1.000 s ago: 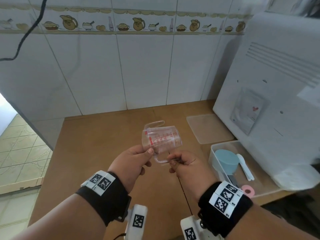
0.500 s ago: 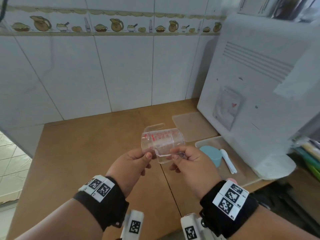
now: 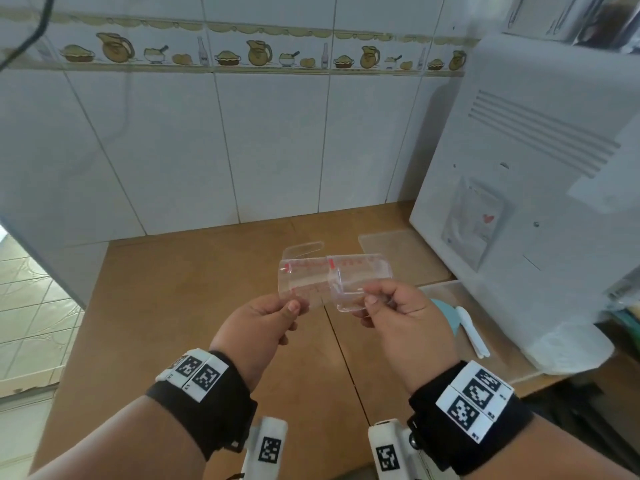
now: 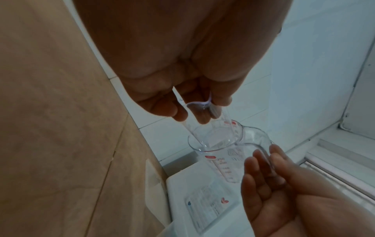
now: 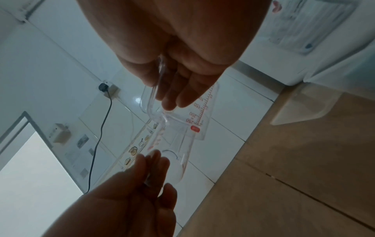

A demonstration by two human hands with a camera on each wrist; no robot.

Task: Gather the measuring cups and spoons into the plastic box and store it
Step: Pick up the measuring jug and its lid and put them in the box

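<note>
Two clear measuring cups with red scales are held above the wooden counter [image 3: 180, 306]. My left hand [image 3: 294, 306] pinches the left cup [image 3: 301, 277], while my right hand [image 3: 375, 296] grips the right cup [image 3: 360, 275] by its handle. The cups overlap only slightly at their rims. In the left wrist view my left hand [image 4: 199, 110] pinches its cup [image 4: 213, 137]. In the right wrist view my right hand [image 5: 168, 97] holds the handle of its cup [image 5: 198, 112]. The plastic box [image 3: 438, 289] lies to the right, partly behind my right hand, with a blue cup [image 3: 448, 315] and a white spoon [image 3: 472, 332] in it.
The box's clear lid [image 3: 388, 244] lies flat on the counter behind the box. A large white appliance [image 3: 536, 188] stands on the right, overhanging the box. A tiled wall [image 3: 242, 150] closes the back. The counter's left edge drops to a tiled floor [image 3: 31, 306].
The two cups were nested together; now my right hand has drawn its cup out to the right, so they sit side by side. Both hands kept their grip.
</note>
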